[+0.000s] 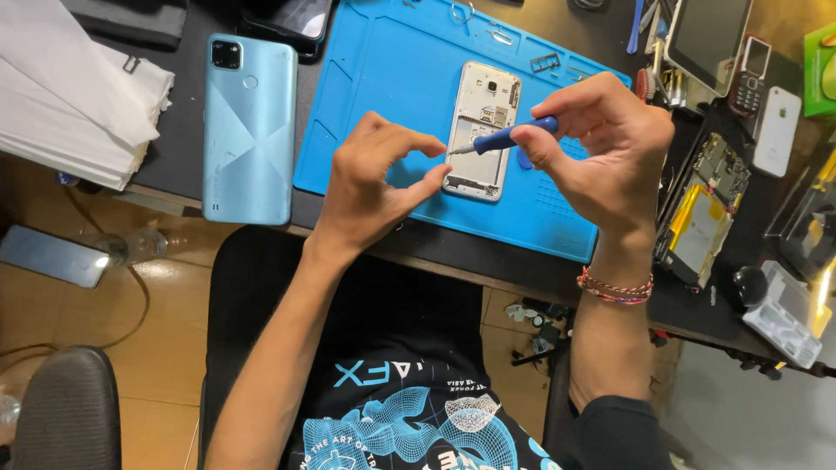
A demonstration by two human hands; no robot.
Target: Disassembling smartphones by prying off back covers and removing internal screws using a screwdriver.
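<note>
A white phone with its back cover off (482,130) lies on a blue work mat (392,78). My right hand (605,148) grips a blue-handled screwdriver (509,137), its metal tip pointing left over the phone's lower half. My left hand (379,187) rests at the phone's lower left edge, thumb and forefinger pinched close to the screwdriver tip. Whether a tiny screw sits between those fingers I cannot tell.
A light blue phone (249,126) lies face down left of the mat. Folded white cloth (74,87) sits at far left. Opened devices, a yellow battery (701,228), a small keypad phone (749,78) and a white phone (778,130) crowd the right. A clear parts tray (782,331) is at the desk's right edge.
</note>
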